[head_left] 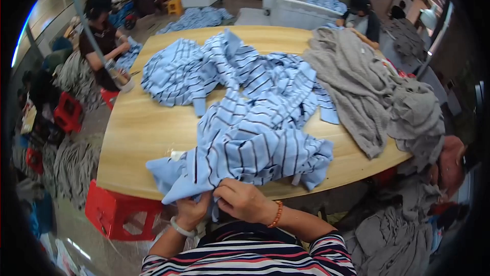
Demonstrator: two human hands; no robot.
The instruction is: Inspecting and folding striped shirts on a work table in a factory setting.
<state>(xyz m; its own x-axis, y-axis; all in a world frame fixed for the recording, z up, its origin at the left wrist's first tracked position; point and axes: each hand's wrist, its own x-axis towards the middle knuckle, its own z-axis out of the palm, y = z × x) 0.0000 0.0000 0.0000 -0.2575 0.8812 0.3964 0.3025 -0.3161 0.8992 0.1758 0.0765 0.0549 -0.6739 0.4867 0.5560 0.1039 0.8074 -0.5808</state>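
Observation:
A light blue knit garment with dark stripes point(250, 156) lies bunched along the near edge of the table. Its plain blue edge hangs over toward me. Both of my hands work at this edge. My left hand point(191, 210), with a pale bangle at the wrist, grips the cloth from below, its fingertips partly covered by the fabric. Close beside it, my right hand point(242, 200), wearing an orange bead bracelet, pinches the same edge from above. More striped blue garments point(178, 69) are heaped farther back, running into the one I hold.
Grey knit garments point(352, 82) cover the right side of the wooden table point(132, 133) and hang off it. A red stool point(109, 212) stands at the near left. Two people sit at the far corners. White bins point(293, 10) and a blue pile point(196, 19) are beyond.

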